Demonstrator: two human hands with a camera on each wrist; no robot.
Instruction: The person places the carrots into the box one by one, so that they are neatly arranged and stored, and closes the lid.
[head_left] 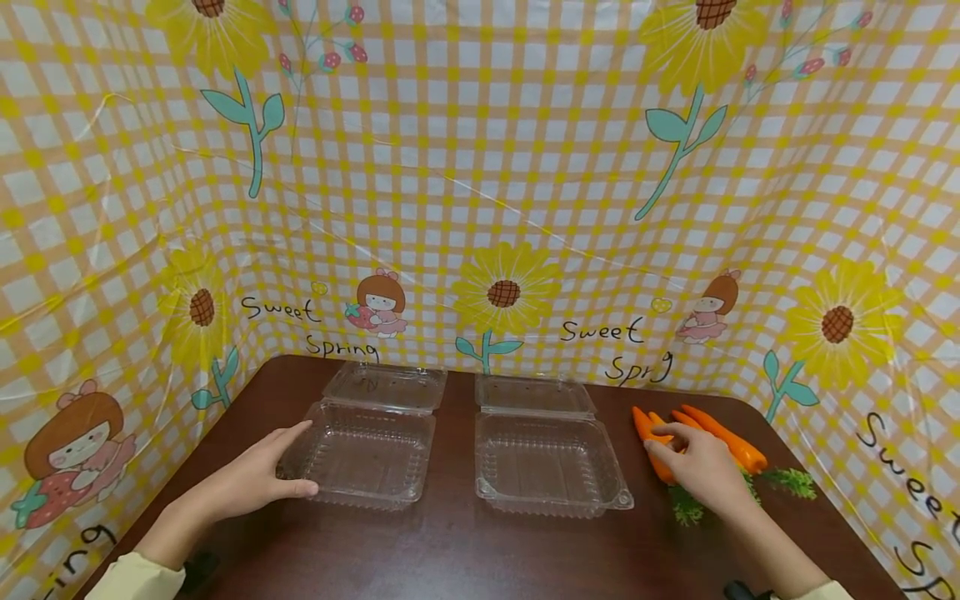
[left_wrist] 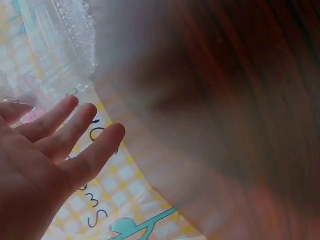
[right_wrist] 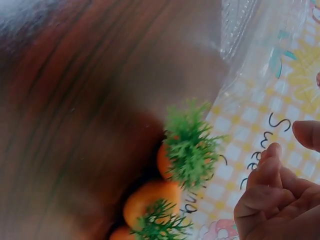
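Observation:
My left hand (head_left: 258, 473) is beside the left clear plastic container (head_left: 371, 458), fingers extended and thumb apart, its fingertips right at the container's left edge. In the left wrist view, the spread fingers (left_wrist: 82, 160) hold nothing. On the right, my right hand (head_left: 705, 468) hovers over several orange carrots (head_left: 731, 440) with green leafy tops (head_left: 793, 482), hiding part of them. The right wrist view shows its thumb (right_wrist: 306, 134) apart from loosely bent fingers, nothing between them. Carrots with feathery leaves (right_wrist: 190, 145) appear beside that hand.
A second clear container (head_left: 543, 462) stands right of the first. Both have their lids (head_left: 532, 393) folded back toward the rear. They rest on a dark brown table (head_left: 450, 542). A checked, sunflower-printed cloth (head_left: 465, 167) rises around the back and sides.

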